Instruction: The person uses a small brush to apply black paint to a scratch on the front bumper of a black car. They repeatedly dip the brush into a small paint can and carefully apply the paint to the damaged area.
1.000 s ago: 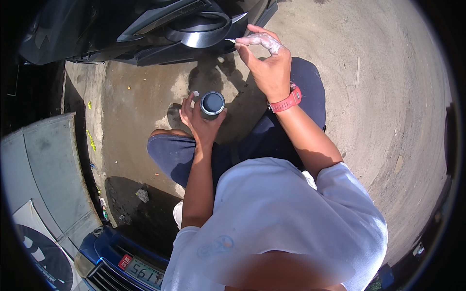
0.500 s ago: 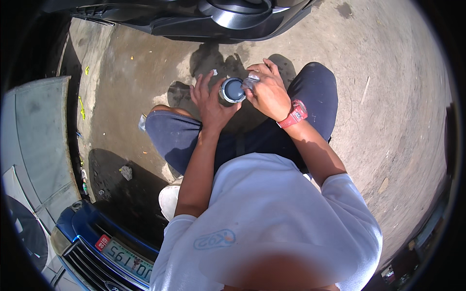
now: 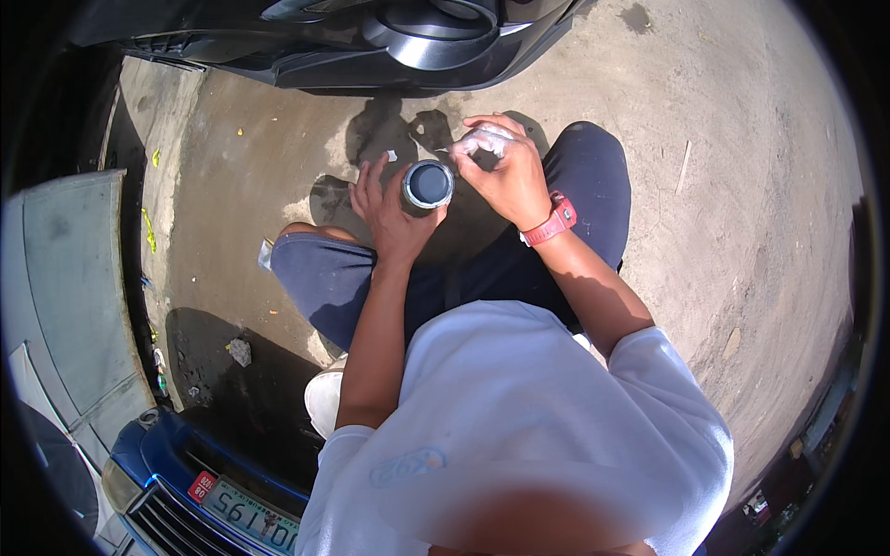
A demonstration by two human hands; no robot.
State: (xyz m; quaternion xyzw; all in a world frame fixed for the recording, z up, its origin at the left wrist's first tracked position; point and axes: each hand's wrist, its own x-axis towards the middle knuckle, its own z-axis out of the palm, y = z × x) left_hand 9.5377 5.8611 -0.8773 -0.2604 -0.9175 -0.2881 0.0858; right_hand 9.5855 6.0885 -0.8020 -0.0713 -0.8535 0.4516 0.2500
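In my left hand [image 3: 394, 218] is a round can [image 3: 429, 184] with a silvery rim and a dark grey top, thumb on the near side and fingers spread beside it. My right hand [image 3: 508, 171], wearing a red wristwatch [image 3: 553, 221], is up and right of the can, apart from its rim. Its thumb and fingertips are drawn together on a whitish, shiny, plastic-like scrap [image 3: 489, 139], partly covered by the fingers. What exactly this scrap is, I cannot tell.
A dark car's front bumper [image 3: 436, 51] is ahead. A blue car [image 3: 176, 473] stands behind at the lower left, near a grey metal panel [image 3: 65, 278]. On the concrete ground lie a pale lump [image 3: 239, 351] and bits of litter. My bent knees flank the can.
My right hand has come away from the can's rim, its fingers rising up with the whitish scrap. My left hand still holds the can; the view has shifted slightly.
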